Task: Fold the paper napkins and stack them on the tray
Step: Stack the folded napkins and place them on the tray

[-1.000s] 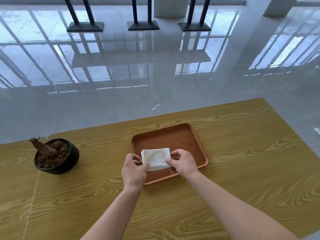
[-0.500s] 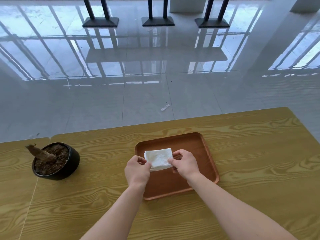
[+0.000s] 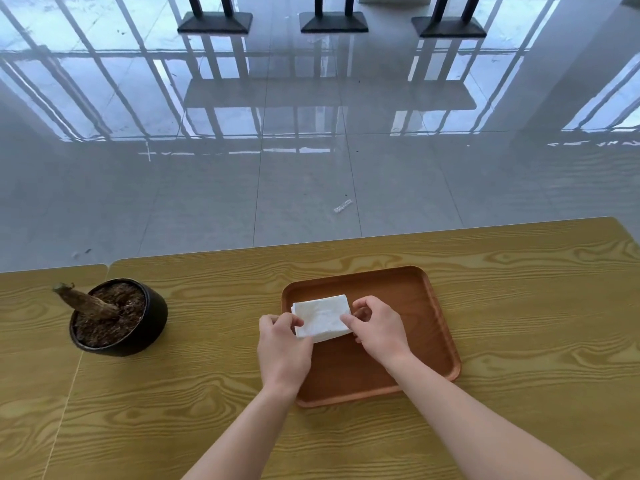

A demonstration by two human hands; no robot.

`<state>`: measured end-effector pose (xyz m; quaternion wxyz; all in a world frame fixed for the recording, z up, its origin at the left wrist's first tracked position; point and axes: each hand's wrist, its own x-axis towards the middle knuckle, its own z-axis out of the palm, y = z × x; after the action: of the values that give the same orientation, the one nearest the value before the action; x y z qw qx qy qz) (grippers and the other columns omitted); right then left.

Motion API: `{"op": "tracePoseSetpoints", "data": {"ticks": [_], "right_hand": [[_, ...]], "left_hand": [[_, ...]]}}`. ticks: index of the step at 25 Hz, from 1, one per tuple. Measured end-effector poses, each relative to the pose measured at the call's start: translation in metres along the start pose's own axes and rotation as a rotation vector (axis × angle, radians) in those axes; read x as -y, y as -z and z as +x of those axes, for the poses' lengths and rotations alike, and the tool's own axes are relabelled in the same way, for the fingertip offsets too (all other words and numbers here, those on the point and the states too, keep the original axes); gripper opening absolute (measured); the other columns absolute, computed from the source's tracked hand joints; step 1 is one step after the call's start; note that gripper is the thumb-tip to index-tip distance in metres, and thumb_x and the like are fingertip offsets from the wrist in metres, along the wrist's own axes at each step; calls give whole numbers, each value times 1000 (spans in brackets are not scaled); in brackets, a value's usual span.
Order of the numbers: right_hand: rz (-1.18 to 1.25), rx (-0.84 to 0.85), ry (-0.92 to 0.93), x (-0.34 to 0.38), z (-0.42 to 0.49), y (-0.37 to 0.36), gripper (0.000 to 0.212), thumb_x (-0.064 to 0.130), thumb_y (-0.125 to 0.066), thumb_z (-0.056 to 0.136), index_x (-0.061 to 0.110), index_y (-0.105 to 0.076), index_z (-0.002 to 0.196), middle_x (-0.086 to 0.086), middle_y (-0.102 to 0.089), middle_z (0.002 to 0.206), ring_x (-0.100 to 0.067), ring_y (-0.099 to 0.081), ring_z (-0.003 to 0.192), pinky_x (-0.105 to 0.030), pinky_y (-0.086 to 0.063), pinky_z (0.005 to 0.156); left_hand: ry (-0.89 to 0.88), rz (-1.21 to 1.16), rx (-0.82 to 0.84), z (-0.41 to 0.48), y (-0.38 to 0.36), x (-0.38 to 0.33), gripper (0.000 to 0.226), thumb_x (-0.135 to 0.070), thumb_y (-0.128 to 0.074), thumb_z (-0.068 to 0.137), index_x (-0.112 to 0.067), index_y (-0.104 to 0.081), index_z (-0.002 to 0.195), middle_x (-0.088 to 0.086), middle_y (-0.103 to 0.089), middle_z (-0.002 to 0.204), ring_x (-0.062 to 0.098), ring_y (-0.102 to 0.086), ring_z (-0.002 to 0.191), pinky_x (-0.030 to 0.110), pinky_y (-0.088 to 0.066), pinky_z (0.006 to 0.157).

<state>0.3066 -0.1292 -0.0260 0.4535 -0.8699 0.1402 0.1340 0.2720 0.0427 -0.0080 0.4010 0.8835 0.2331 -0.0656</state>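
NAPKIN OVER TRAY: PLACEMENT CHECK

The folded napkin [image 3: 322,317] lies at the 10 o'clock corner of the tray [image 3: 398,299], long axis 9 to 3. The left hand [image 3: 284,348] pinches its 8 o'clock corner and the right hand [image 3: 379,330] its 3 o'clock edge, with fingers [image 3: 348,320] narrow and both hands equally near. Contact with the tray cannot be told.

Matt wooden tray [image 3: 440,327], soft paper napkin [image 3: 322,317]

**Clearance around the tray**

Right of the tray [image 3: 417,306], the surface [image 3: 536,323] is open wood to its edge. On the left, a black pot [image 3: 152,318] with a tilted stump [image 3: 86,303] stands well apart, with a bare strip between. The left hand [image 3: 284,348] and right hand [image 3: 379,327], pinching the napkin [image 3: 322,317], fill the tray's left half.
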Motion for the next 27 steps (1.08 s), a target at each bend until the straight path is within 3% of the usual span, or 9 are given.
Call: {"op": "tracePoseSetpoints", "data": {"ticks": [4, 7, 10, 13, 27], "right_hand": [[-220, 35, 149, -5, -4, 6, 37, 42, -81, 72, 29, -63, 102, 12, -61, 90, -6, -61, 77, -28, -54, 71], [-349, 81, 243, -8, -7, 3, 36, 34, -82, 72, 29, -58, 98, 12, -56, 87, -6, -57, 74, -19, -45, 64], [-397, 69, 287, -9, -5, 0, 30, 25, -79, 76, 25, -52, 89, 11, -54, 82, -7, -55, 72, -17, -40, 60], [-396, 59, 291, -6, 0, -2, 31, 23, -79, 76, 23, -49, 86, 11, -55, 80, -7, -54, 71, -20, -39, 59], [-414, 35, 333, 8, 20, -10, 29, 20, -77, 80, 21, -51, 91, 7, -55, 85, -12, -55, 74, -29, -49, 68]], "left_hand": [[-288, 364, 16, -5, 3, 7, 30, -22, -73, 80, -22, -61, 107, -3, -44, 109, 14, -54, 88, 29, -51, 63], [-456, 619, 71, 1, 4, 10, 33, -32, -74, 78, -22, -59, 106, -2, -49, 107, 17, -50, 93, 31, -51, 69], [-543, 651, 29, 5, 4, 11, 17, -16, -76, 73, -15, -65, 85, 4, -56, 88, 23, -54, 75, 35, -50, 56], [-579, 663, 7, 11, 4, 11, 16, -9, -77, 69, -13, -62, 74, 4, -56, 79, 23, -52, 68, 36, -48, 50], [-597, 708, -9, 32, 8, 7, 10, -9, -72, 78, -11, -63, 73, 6, -60, 77, 27, -55, 69, 40, -51, 57]]}}
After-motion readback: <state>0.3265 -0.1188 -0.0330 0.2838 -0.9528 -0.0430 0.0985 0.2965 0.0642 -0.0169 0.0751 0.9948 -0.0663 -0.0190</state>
